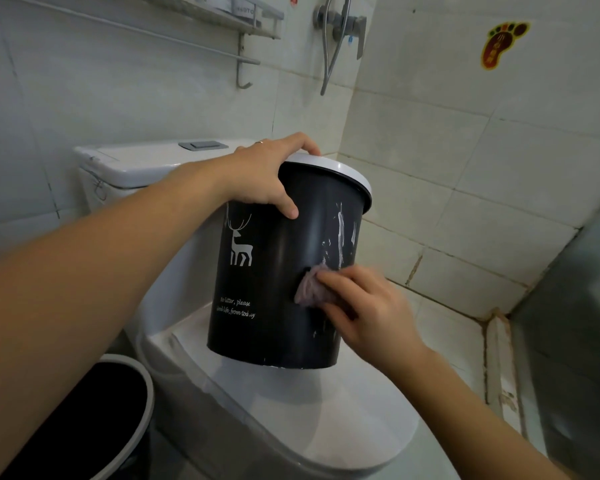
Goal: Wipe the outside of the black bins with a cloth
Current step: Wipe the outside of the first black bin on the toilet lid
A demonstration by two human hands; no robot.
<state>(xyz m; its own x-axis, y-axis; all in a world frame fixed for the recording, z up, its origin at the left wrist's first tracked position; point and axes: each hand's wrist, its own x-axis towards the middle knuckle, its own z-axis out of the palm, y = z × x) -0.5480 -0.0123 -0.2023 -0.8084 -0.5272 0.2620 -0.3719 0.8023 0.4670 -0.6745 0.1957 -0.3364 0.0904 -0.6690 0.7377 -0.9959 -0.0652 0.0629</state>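
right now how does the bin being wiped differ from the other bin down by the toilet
The held bin is lifted and tilted over the toilet lid, gripped at the rim by the left hand; the lower bin stands untouched below. The held bin shows its side and deer print; the lower one mostly its dark opening. Both are black with white rims.

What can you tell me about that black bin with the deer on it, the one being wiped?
The black bin is round, looks like smooth plastic, and has a white rim ring on top. A white deer and two lines of white writing mark its side, beside whitish smears. It is tilted, held over the closed toilet lid. The left hand grips its rim; the right hand presses a small purplish cloth against its wall.
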